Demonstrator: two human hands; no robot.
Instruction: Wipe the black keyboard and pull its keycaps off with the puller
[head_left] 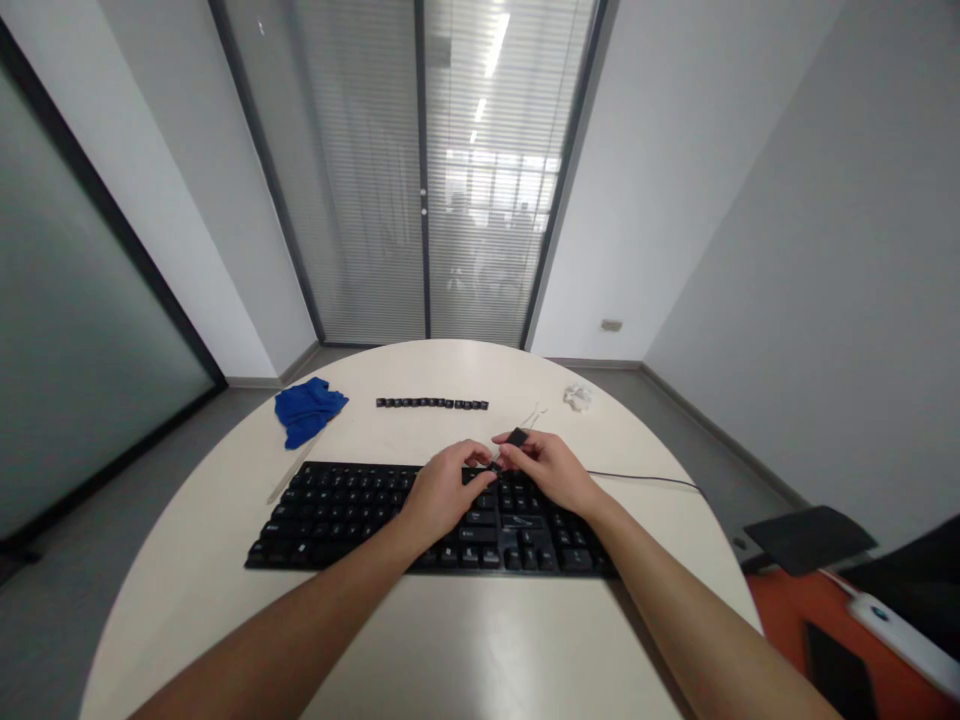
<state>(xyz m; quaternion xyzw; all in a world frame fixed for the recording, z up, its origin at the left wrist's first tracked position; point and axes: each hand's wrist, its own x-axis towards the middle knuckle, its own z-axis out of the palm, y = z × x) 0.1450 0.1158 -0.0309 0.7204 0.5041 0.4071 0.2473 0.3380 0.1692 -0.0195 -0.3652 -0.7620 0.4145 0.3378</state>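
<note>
A black keyboard [337,515] lies across the round cream table. Over its upper edge, right of centre, my two hands are close together. My right hand [551,468] grips a keycap puller [517,437] with a black handle and thin wires. My left hand [448,488] has its thumb and fingers curled round a small dark piece [494,466], seemingly a keycap, near the tool. Behind the keyboard runs a row of loose black keycaps [431,403], with a small gap towards its right end.
A crumpled blue cloth [307,410] is at the table's back left, beside a thin pale strip [289,480]. Crumpled white tissue [578,397] sits at the back right. A black cable [645,478] runs rightwards. An orange surface [787,625] holds a white power strip [892,625].
</note>
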